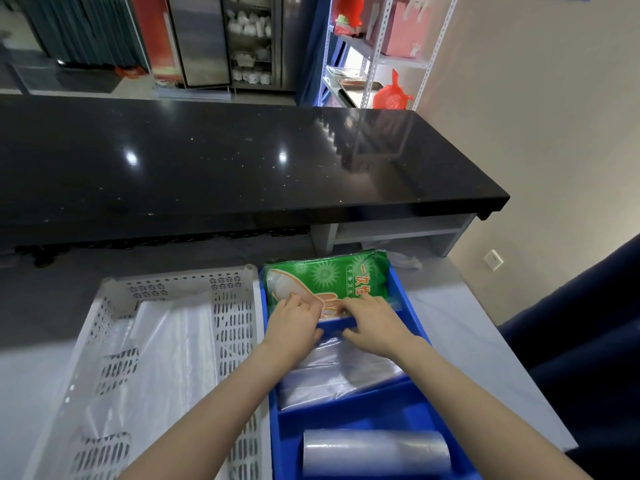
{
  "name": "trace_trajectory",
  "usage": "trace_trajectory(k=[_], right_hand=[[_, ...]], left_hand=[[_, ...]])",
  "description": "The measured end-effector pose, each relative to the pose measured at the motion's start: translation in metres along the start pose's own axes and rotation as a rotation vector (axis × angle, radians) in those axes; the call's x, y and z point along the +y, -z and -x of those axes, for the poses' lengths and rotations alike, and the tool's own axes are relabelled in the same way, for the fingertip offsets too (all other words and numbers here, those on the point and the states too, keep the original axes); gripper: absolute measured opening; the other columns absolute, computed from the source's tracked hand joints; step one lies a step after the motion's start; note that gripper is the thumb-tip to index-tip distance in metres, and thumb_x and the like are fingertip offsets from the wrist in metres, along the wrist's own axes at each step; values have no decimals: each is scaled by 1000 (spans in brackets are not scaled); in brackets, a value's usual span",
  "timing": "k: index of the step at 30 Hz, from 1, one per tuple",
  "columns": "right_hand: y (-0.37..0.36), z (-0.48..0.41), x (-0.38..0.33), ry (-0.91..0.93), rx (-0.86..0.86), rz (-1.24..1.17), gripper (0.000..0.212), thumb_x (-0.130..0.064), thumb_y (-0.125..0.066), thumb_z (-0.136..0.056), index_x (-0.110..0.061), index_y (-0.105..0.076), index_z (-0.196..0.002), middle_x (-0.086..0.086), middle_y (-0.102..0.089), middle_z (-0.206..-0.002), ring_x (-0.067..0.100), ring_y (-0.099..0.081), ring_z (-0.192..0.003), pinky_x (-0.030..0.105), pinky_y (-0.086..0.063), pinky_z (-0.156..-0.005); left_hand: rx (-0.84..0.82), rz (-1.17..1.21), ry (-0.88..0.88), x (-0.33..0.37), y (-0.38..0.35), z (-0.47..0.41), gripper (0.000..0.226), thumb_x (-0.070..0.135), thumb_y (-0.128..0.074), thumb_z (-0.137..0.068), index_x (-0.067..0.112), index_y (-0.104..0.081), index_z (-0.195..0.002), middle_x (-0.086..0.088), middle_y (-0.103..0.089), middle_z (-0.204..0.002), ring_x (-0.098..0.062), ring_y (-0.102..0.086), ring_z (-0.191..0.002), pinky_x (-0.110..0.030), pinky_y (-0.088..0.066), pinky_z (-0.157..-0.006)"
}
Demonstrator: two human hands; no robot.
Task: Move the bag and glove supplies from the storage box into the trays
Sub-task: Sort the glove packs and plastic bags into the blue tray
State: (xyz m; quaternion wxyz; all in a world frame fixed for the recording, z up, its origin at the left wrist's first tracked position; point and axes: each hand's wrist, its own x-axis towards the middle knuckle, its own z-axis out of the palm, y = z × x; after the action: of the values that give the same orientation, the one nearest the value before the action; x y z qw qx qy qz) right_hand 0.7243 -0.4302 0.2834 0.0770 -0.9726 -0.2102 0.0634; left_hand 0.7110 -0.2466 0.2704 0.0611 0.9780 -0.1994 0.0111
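both hands' grip, left hand (pixel 294 320) and right hand (pixel 372 323), presses open-fingered on the green glove pack (pixel 325 282) in the blue tray (pixel 408 306).

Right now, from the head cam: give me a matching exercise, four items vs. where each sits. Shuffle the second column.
Items
1. green glove pack
2. flat clear bags
3. roll of clear bags
4. white perforated basket

Places
A. nearest compartment of the blue tray
B. left of the blue tray
C. far compartment, under the fingers of the left hand and right hand
D. middle compartment

Pairs: 1-C, 2-D, 3-A, 4-B
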Motion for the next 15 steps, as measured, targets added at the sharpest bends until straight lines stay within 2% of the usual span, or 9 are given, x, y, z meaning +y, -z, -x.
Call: trace_trajectory(k=[2, 7, 12, 15], right_hand=[[1, -1, 0, -13, -8, -29, 43, -38, -59, -79, -26, -52, -119, -5, -64, -113, 20, -52, -102, 37, -38, -89], [-6, 3, 0, 3, 42, 168, 34, -37, -57, -82, -20, -61, -111, 2, -49, -109, 23, -43, -106, 36, -36, -86], [-5, 6, -4, -42, -39, 45, 38, -31, -55, -84, -19, -56, -120, 3, -59, -115, 24, -49, -108, 37, -39, -90], [1, 11, -1, -39, 81, 75, 42, -25, -53, -82, -22, -54, -124, 0, -58, -117, 23, -49, -109, 37, -38, -95]], left_hand=[[46, -11, -4, -2, 1, 2, 32, 37, -53, -87, 20, -53, -114, -2, -68, -109, -26, -50, -107, -38, -37, -86], [92, -98, -44, -3, -1, 7, 31, 35, -52, -88, 14, -67, -105, -3, -59, -114, -24, -49, -108, -37, -40, -88], [23, -43, -55, 0, -2, 7, 31, 35, -50, -91, 16, -55, -116, -5, -62, -120, -28, -50, -116, -39, -38, -92], [93, -26, -30, 2, 3, 11, 33, 35, -53, -88, 18, -55, -116, -3, -61, -116, -26, -53, -109, -38, -41, -89]])
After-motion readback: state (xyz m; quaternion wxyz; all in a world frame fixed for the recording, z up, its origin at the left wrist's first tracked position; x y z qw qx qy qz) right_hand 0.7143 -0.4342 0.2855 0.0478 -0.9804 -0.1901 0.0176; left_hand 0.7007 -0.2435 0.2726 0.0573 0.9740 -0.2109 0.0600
